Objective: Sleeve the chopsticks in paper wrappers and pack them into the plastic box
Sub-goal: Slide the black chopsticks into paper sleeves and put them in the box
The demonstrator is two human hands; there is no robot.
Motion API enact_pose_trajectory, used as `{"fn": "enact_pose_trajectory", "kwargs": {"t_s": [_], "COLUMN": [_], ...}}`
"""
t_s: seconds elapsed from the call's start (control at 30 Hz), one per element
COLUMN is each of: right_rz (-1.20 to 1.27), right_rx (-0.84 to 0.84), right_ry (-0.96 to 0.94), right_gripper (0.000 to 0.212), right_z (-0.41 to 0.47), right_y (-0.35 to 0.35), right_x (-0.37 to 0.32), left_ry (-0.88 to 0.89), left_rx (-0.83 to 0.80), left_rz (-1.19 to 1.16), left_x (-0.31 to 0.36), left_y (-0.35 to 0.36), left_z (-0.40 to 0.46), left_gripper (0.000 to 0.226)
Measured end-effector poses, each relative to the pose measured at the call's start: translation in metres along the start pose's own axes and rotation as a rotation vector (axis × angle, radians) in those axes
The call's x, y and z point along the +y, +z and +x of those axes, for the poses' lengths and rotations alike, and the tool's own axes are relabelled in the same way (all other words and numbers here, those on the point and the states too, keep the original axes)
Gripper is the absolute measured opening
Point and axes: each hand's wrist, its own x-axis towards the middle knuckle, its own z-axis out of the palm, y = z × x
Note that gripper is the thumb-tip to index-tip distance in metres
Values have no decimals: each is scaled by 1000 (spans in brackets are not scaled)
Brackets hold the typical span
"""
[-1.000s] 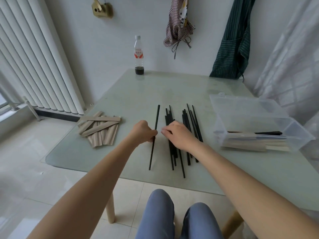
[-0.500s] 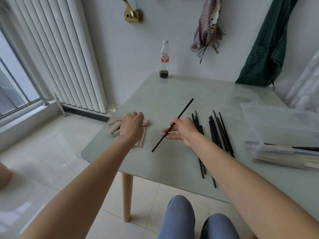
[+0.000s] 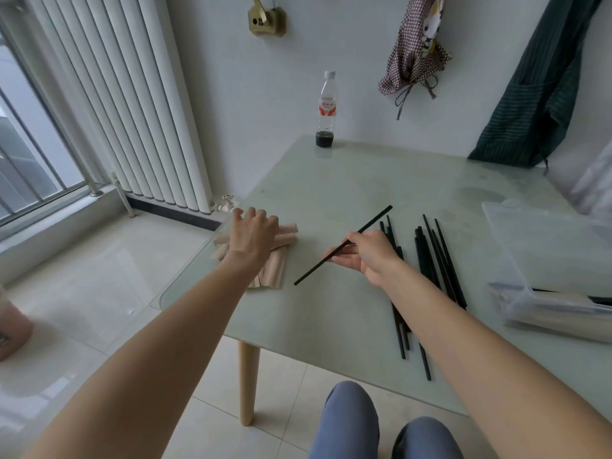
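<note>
Since half a second ago little has shifted: left hand (image 3: 254, 234) has settled lower on the paper wrappers (image 3: 270, 274) at 9 o'clock on the tabletop (image 3: 347, 187), fingers curled over the pile, grip unclear. Right hand (image 3: 367, 255) pinches one black chopstick (image 3: 376, 219) mid-shaft, tip toward 1 o'clock; loose chopsticks (image 3: 440, 260) lie just right, plastic box (image 3: 543, 246) at 3 o'clock. Likely light, stiff, slick stick: hold mid-shaft; wrappers flimsy, take one by its open end.

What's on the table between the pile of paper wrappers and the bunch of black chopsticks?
In the head view, only the right hand holding one chopstick over bare glass table.
</note>
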Motion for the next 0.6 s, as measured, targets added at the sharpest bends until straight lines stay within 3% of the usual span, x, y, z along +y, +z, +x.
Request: {"fn": "enact_pose_trajectory", "kwargs": {"t_s": [0.13, 0.23, 0.43, 0.6], "right_rz": [102, 233, 367, 433], "right_rx": [37, 63, 204, 289], "right_ry": [-33, -71, -170, -255], "right_gripper": [22, 24, 26, 26], "right_z": [-2, -7, -17, -23], "right_y": [-2, -6, -30, -39], "right_x": [-3, -7, -16, -15], "left_ry": [-60, -210, -519, -695], "left_rx": [198, 236, 21, -120], "left_rz": [-230, -867, -1935, -2589], "left_x": [15, 31, 49, 63], "left_y": [-16, -29, -30, -33], "left_z": [1, -1, -17, -21], "left_gripper": [27, 23, 23, 14]}}
